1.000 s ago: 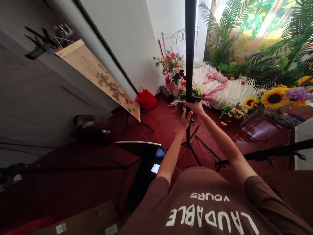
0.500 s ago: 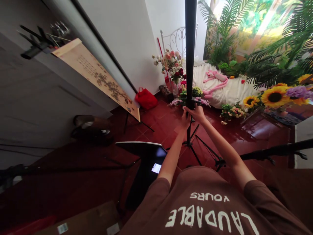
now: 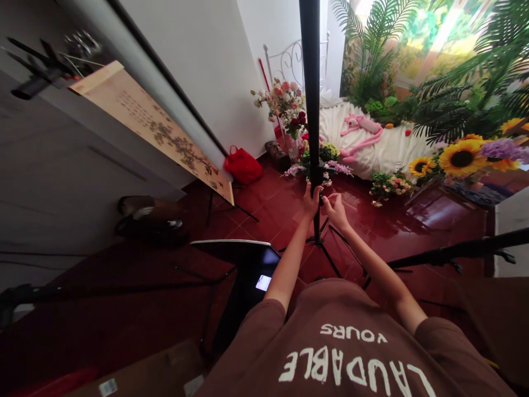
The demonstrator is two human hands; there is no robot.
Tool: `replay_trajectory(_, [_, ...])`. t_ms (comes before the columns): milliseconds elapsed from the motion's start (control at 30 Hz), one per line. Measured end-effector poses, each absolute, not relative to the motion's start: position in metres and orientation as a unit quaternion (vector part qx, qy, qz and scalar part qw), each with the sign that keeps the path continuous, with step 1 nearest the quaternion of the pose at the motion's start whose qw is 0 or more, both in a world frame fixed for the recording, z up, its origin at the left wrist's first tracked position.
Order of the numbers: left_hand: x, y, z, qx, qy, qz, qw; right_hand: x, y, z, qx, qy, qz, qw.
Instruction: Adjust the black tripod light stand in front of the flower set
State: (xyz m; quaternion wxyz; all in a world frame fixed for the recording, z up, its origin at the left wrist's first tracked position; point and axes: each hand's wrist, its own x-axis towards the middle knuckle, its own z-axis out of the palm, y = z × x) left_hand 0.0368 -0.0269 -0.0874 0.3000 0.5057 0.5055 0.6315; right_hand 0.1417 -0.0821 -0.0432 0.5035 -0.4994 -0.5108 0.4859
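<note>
A black tripod stand (image 3: 311,82) rises upright in front of me, its legs spread on the floor. My left hand (image 3: 311,201) is closed around its pole just below a dark collar (image 3: 317,175). Close against the pole's right side is my right hand (image 3: 335,210), thumb and fingers bent together in a pinch. A small dark knob appears to be at those fingertips, mostly hidden by them.
Left of the stand are a laptop-like black panel (image 3: 243,275) with a lit phone (image 3: 263,282), and a hanging scroll (image 3: 161,132). A red bag (image 3: 243,165) sits by the wall. Sunflowers (image 3: 460,159) and another black pole (image 3: 463,251) occupy the right.
My right hand has come down from the collar to the pole's right side, fingers now pinched. My left hand stays on the pole. The view has shifted slightly.
</note>
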Motion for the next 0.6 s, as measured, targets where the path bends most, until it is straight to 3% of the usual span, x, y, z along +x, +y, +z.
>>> replay_trajectory(300, [0.036, -0.029, -0.084, 0.503, 0.490, 0.626, 0.340, 0.127, -0.068, -0.051, -0.361, -0.114, 0.773, 0.508])
replay_trajectory(600, [0.041, -0.022, -0.106, 0.467, 0.513, 0.652, 0.306, 0.145, -0.082, -0.046, -0.275, 0.011, 0.853, 0.443])
